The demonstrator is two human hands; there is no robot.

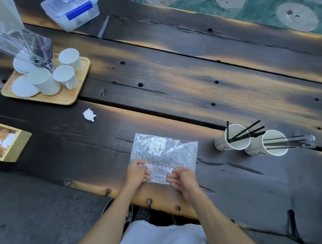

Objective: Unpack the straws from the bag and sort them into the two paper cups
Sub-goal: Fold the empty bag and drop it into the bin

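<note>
A crinkled clear plastic bag (164,152) lies flat on the dark wooden table (196,82) near its front edge. My left hand (137,172) pinches the bag's near left corner and my right hand (183,178) pinches its near right part. To the right stand two white paper cups side by side. The left cup (232,140) holds several bare black straws (247,131). The right cup (270,145) holds several black straws in clear wrappers (291,142), leaning to the right.
A wooden tray (71,97) with upturned white cups and lids sits at the left, under a clear bag. A lidded plastic box (71,7) is at the back left. A wooden compartment box (6,142) and a crumpled white scrap (89,114) lie at the left.
</note>
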